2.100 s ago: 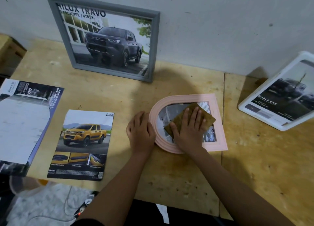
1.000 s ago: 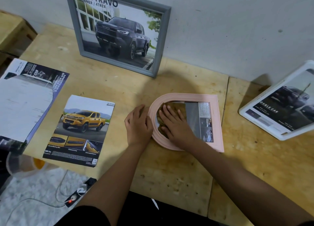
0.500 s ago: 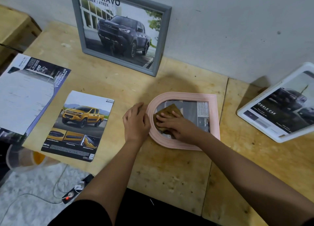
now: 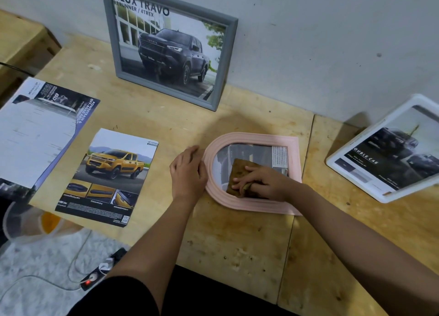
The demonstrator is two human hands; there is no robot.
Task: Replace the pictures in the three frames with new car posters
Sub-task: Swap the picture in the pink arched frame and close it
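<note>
A pink arched frame (image 4: 251, 206) lies flat on the wooden table (image 4: 237, 244), with a car picture under its glass. My right hand (image 4: 263, 183) presses a brown cloth (image 4: 238, 170) onto the glass with flat fingers. My left hand (image 4: 188, 170) rests palm down against the frame's left rim. A grey frame (image 4: 228, 61) with a dark pickup poster leans on the wall behind. A white frame (image 4: 337, 159) with a dark car poster leans at the right. A loose yellow pickup poster (image 4: 111, 173) lies left of my hands.
A larger brochure (image 4: 35, 135) lies at the table's left edge. Below that edge are a clear plastic container (image 4: 23, 225) and a power strip with a red light (image 4: 92, 280) on the floor. A seam (image 4: 306, 173) splits the tabletop right of the pink frame.
My right hand has slid the cloth back and forth over the pink frame's glass; it now sits at the lower middle. My left hand has stayed at the left rim.
</note>
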